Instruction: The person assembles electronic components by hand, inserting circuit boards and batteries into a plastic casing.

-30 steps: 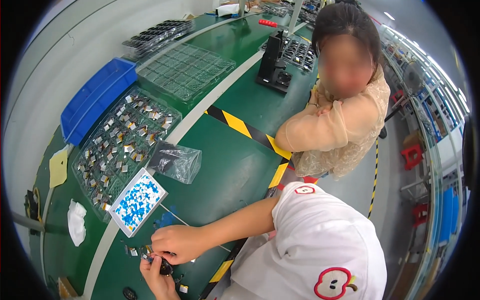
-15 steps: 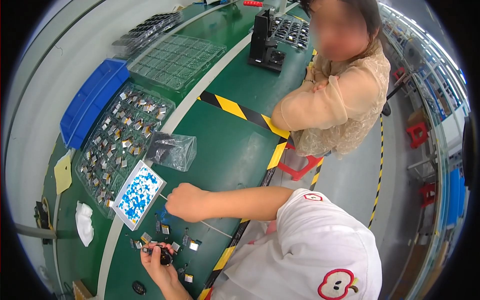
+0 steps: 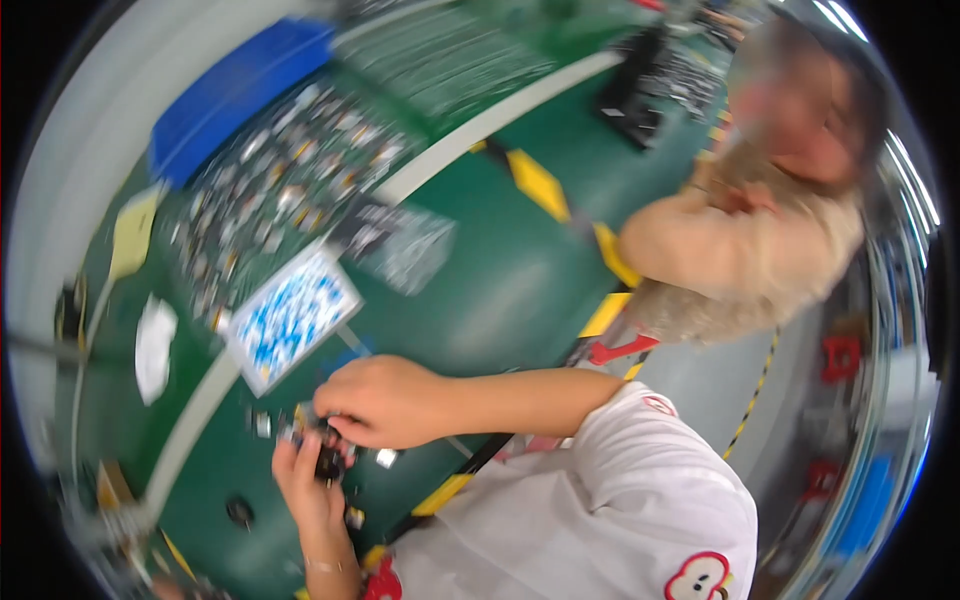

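Note:
My left hand (image 3: 302,490) is closed around a small round black device (image 3: 328,465), low over the green bench. Its thumb and fingers hold the device at the side. My right hand (image 3: 385,400) has its fingers curled together right above the device, by the left fingertips. Whatever its fingertips pinch is hidden and blurred. Around both hands lie several small silver and yellow battery-like parts, one of them a pale square piece (image 3: 387,458). A second round black part (image 3: 240,512) rests left of my left hand. Beyond my hands sits a white box (image 3: 255,378) of small blue and white pieces.
A clear plastic bag (image 3: 415,250) lies beside the white box. Behind are a compartment tray with many small parts (image 3: 290,180) and a blue bin (image 3: 235,95). White tissue (image 3: 154,350) lies at left. Across the bench a person (image 3: 750,240) sits with folded arms, near a black fixture (image 3: 632,90).
My right hand has come from beside the white box to the device in my left hand. The whole view has shifted and blurred. The left hand still holds the device.

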A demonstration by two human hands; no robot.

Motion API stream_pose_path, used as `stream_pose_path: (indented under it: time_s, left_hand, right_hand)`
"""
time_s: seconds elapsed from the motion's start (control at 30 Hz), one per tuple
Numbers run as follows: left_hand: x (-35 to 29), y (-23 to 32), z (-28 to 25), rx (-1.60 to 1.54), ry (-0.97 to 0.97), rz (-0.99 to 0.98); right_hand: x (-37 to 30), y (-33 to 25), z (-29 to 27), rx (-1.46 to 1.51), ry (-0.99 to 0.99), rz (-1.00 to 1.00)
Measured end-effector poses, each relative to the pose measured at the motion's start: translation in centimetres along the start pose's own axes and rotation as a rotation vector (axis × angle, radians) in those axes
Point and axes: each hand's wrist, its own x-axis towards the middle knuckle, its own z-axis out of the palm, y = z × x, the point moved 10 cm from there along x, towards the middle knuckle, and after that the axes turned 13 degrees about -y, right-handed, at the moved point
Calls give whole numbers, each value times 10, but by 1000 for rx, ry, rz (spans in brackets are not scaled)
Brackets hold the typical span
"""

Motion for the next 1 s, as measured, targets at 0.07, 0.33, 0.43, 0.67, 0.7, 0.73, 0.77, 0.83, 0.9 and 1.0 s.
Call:
stream_pose_path:
  time_s: [0.07, 0.33, 0.43, 0.67, 0.7, 0.73, 0.77, 0.83, 0.9, 1.0]
  left_hand:
    - [5, -5, -7, -18, 128, 18]
    - [8, -5, 9, -220, -112, -90]
    - [6, -9, 2, -195, -105, -79]
    - [0, -7, 22, -176, -197, -215]
    - [0, -10, 22, -185, -196, -211]
    - [1, -10, 22, -161, -218, -151]
    - [2, -8, 23, -137, -240, -91]
    - [0, -6, 25, -112, -256, -94]
    - [-1, -4, 26, -83, -266, -97]
    - [-2, -1, 23, -101, -244, -94]
  right_hand:
    - [-4, -11, -2, 120, 98, -110]
    - [4, -15, 2, 81, 114, -112]
    - [5, -18, 3, 1, 132, -133]
    - [4, 23, 0, 324, 72, 164]
    - [4, 23, 4, 358, 58, 164]
    - [5, 23, 6, 353, 49, 166]
    - [7, 13, 6, 236, 40, 83]
    - [8, -2, 8, 51, 42, -22]
    - [10, -8, 9, -7, 51, -52]
    - [10, -14, 11, -79, 71, -113]
